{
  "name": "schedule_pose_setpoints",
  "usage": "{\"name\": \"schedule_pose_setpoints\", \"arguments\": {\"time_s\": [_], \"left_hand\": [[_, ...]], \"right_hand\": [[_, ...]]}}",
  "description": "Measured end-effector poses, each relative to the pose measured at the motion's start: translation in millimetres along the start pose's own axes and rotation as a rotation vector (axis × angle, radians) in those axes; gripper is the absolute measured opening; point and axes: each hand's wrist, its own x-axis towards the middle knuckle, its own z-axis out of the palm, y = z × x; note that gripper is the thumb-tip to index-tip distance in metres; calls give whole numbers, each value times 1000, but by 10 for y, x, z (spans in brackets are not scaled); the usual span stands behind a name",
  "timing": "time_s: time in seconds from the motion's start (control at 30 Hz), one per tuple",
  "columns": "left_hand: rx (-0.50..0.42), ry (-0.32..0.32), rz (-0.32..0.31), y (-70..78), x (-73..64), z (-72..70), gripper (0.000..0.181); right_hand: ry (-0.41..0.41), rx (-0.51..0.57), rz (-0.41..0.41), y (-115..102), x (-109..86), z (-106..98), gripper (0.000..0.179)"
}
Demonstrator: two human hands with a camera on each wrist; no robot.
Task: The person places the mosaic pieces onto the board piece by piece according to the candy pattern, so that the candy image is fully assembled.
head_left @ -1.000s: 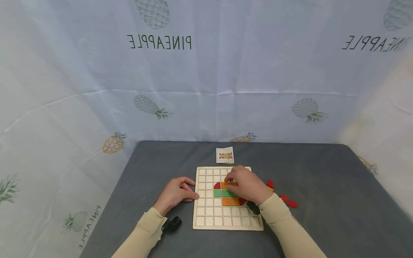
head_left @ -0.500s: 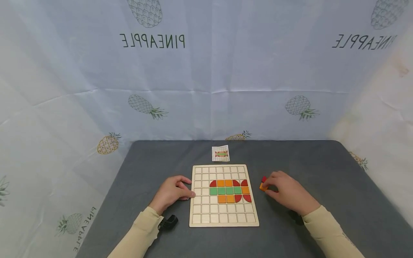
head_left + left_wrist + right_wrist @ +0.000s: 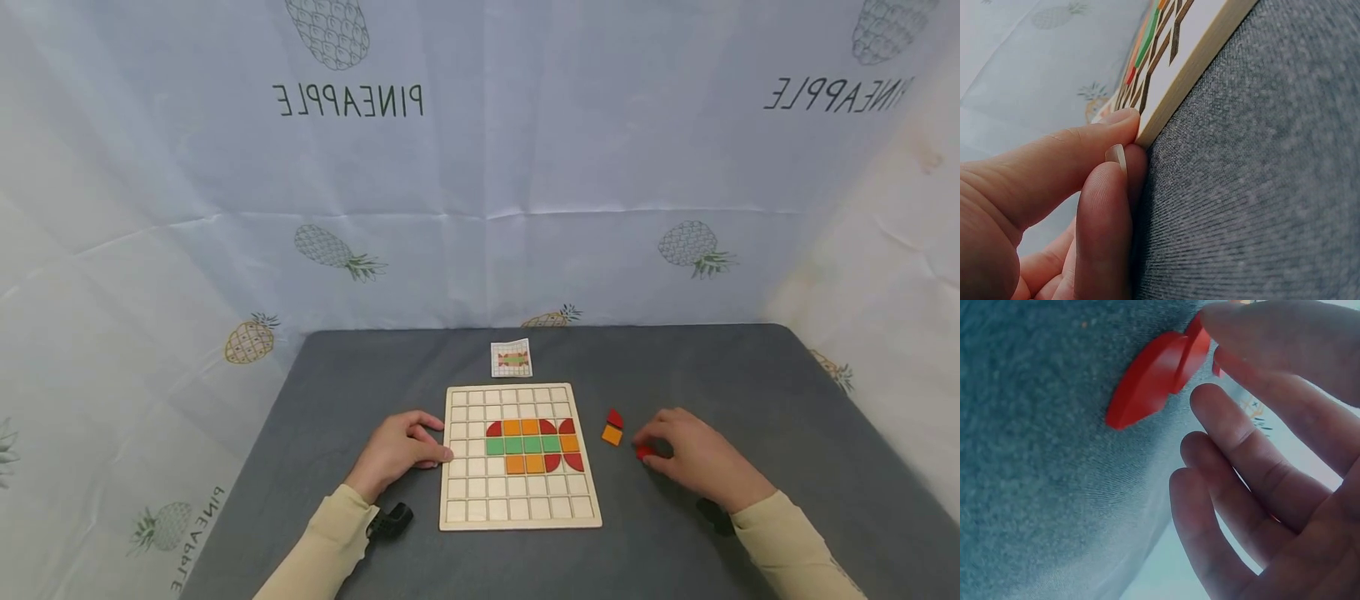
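Observation:
A square wooden grid board point(image 3: 517, 517) lies on the dark table, with red quarter-round, orange square and green square tiles point(image 3: 522, 445) set in its cells. My left hand point(image 3: 397, 454) pinches the board's left edge, thumb on top, fingers against the side. Over to the right, my right hand point(image 3: 693, 457) holds its thumb and index finger about a loose red quarter-round tile point(image 3: 642, 452), not visibly lifted. In the right wrist view, a second red tile point(image 3: 1146, 381) lies beside it; the remaining fingers hang loosely bent.
A small pattern card point(image 3: 512, 358) lies behind the board. Between board and right hand are a loose red tile point(image 3: 614, 417) and an orange square tile point(image 3: 612, 434). A pineapple-print curtain point(image 3: 480, 267) hangs behind the table.
My right hand has left the board and moved right, past the loose orange and red tiles, to the other red tiles. A red quarter-round now sits at the board's right side. The left hand stays put.

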Motion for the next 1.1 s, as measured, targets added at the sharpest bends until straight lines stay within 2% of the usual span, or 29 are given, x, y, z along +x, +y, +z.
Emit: {"name": "schedule_pose_setpoints", "arguments": {"time_s": [0.37, 0.73, 0.9, 1.1], "left_hand": [[-6, -11, 10, -27, 9, 22, 51], [-18, -12, 4, -26, 1, 3, 52], [-10, -9, 1, -26, 1, -2, 52], [-3, -5, 5, -24, 7, -2, 51]], "right_hand": [[-5, 1, 28, 149, 39, 44, 18], [-35, 10, 52, 246, 24, -7, 19], [-17, -1, 36, 179, 68, -23, 15], [28, 15, 6, -78, 232, 16, 14]]}}
